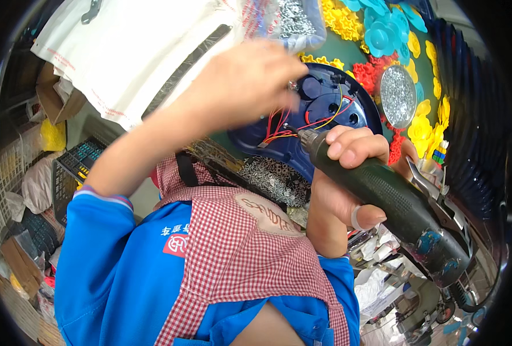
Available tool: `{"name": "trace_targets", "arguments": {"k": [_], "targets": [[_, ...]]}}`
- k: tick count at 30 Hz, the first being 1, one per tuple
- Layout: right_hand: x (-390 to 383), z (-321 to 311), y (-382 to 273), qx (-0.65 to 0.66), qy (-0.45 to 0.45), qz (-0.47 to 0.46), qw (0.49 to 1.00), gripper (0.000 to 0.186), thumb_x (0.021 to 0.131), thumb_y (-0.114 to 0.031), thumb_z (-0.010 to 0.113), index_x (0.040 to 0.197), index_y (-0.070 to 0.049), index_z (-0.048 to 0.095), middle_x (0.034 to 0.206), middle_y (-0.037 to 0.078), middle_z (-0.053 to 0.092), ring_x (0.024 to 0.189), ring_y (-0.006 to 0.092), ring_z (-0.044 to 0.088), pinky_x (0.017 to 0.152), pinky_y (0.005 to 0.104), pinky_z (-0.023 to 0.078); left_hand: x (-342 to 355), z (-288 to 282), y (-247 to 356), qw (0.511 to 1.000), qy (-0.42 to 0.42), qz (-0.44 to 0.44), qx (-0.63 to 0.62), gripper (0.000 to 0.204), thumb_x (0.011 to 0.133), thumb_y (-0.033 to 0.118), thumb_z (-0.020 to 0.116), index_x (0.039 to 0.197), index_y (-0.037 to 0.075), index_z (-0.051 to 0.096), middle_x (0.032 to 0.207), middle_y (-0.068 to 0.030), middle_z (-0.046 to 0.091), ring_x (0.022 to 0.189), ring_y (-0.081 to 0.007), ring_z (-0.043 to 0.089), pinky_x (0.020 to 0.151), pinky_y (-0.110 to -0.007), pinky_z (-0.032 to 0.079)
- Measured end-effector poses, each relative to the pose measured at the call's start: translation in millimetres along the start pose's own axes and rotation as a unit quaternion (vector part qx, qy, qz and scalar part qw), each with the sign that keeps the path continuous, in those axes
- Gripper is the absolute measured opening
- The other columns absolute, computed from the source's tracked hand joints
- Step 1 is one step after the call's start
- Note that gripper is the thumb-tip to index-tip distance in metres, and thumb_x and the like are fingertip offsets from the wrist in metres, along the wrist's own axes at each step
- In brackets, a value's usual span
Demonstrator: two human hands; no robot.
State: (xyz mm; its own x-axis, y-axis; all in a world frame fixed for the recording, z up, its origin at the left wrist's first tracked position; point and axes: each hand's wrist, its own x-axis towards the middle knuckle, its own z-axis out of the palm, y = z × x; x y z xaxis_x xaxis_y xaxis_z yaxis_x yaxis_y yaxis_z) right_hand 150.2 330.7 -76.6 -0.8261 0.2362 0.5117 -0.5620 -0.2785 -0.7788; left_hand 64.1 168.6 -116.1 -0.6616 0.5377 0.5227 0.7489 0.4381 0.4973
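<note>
My right hand point(348, 173) grips a dark green electric screwdriver point(394, 202), its tip pointing up-left at a dark blue plastic housing point(325, 104) with red and yellow wires inside. My left hand point(244, 83) is raised over the housing's left edge, fingers pinched together near a small metal part; what it pinches is blurred. A red-and-white checked apron and blue sleeves fill the lower view.
A round tin of small screws point(398, 95) sits among yellow, red and turquoise plastic flower pieces point(383, 29). More screws lie in a pile point(276, 179) under the housing. White plastic bags point(129, 52) lie upper left, crates and boxes point(65, 167) at left.
</note>
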Motion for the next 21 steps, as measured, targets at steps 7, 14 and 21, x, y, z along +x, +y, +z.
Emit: {"name": "trace_targets", "arguments": {"k": [7,14,21], "targets": [[-10,17,28,0.012,-0.038,0.032,0.999,0.099,0.077,-0.067,0.069,0.137,0.001,0.029,0.078,0.012,0.060,0.067,0.0244,0.060,0.063,0.0392,0.054,55,32,-62,0.967,-0.078,0.016,0.242,0.012,0.076,0.017,0.061,0.077,0.008,0.068,0.081,-0.0100,0.065,0.082,-0.0260,0.062,0.081,-0.038,0.046],[-15,6,37,-0.038,-0.029,0.050,0.998,0.097,0.079,-0.066,0.069,0.137,0.001,0.029,0.075,0.011,0.059,0.064,0.0226,0.059,0.061,0.0384,0.055,52,42,-68,0.987,0.073,0.011,0.144,0.009,0.075,0.016,0.061,0.073,0.008,0.064,0.078,-0.0106,0.062,0.082,-0.0275,0.061,0.076,-0.039,0.047],[-18,2,45,-0.049,-0.071,0.066,0.994,0.087,0.081,-0.063,0.068,0.131,-0.003,0.031,0.076,0.011,0.058,0.066,0.0230,0.058,0.063,0.0393,0.052,27,7,-31,0.991,0.122,-0.006,0.050,0.013,0.078,0.019,0.065,0.078,0.008,0.058,0.074,-0.0064,0.059,0.075,-0.0251,0.063,0.066,-0.037,0.052]]}}
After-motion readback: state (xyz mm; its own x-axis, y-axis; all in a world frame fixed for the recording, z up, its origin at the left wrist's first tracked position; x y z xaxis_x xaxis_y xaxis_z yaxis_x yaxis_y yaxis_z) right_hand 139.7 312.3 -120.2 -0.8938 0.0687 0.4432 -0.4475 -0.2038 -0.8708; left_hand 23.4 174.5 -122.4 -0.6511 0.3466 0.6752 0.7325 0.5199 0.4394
